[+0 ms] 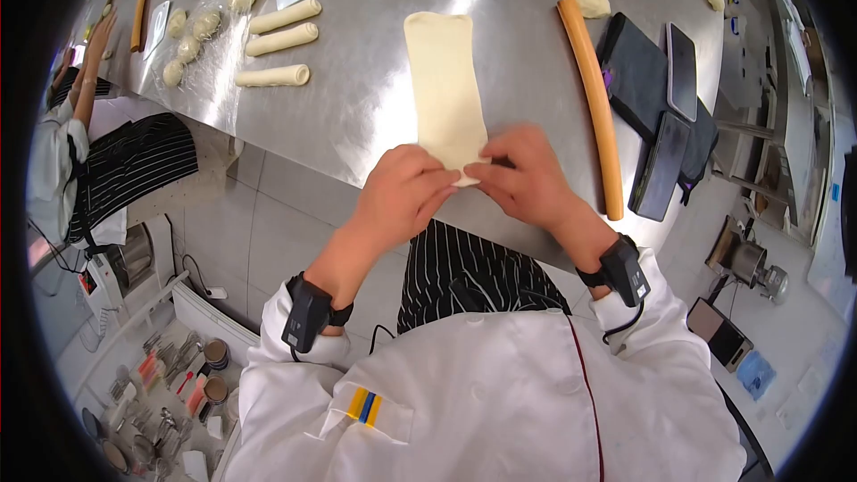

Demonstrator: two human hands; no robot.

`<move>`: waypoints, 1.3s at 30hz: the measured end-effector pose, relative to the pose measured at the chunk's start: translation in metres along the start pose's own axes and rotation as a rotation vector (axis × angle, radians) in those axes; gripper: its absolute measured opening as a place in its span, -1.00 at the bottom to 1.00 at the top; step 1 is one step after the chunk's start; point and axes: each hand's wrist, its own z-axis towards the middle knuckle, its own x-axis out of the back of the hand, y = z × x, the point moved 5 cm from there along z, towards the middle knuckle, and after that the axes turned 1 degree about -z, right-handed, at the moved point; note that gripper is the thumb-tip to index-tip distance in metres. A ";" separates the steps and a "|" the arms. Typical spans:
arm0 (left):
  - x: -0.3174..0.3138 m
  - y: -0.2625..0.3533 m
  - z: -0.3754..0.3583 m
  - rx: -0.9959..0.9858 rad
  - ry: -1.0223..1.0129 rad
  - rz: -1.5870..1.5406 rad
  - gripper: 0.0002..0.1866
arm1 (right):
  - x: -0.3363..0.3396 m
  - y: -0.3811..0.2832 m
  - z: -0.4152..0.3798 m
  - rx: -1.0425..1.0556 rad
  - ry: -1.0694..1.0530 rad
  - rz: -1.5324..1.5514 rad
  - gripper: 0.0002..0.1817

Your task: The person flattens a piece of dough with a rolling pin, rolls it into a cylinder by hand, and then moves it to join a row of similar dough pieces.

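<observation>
We pinch dough sheet (444, 80) at near end, left fingers (437, 180), right fingers (496, 178); uneven pull could skew it.

A: Floor condition?
B: Pale grey tiles (295, 205) with thin, straight joints, seen beyond the edge of the worktop (353, 89).
A: Worktop surface?
B: Smooth grey metal, reflective. Bright streaks of light recorded at several points.
A: Right side of the room?
B: Grey metallic furniture (754, 80) with an open lower section, distorted near the frame edge.
A: Lower left?
B: White-edged storage unit (212, 319), crowded with utensils; individual pieces too small to identify.
</observation>
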 end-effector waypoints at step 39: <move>-0.057 0.049 -0.078 0.021 -0.092 0.728 -0.58 | -0.051 -0.078 -0.077 -0.199 -0.142 -0.518 -0.45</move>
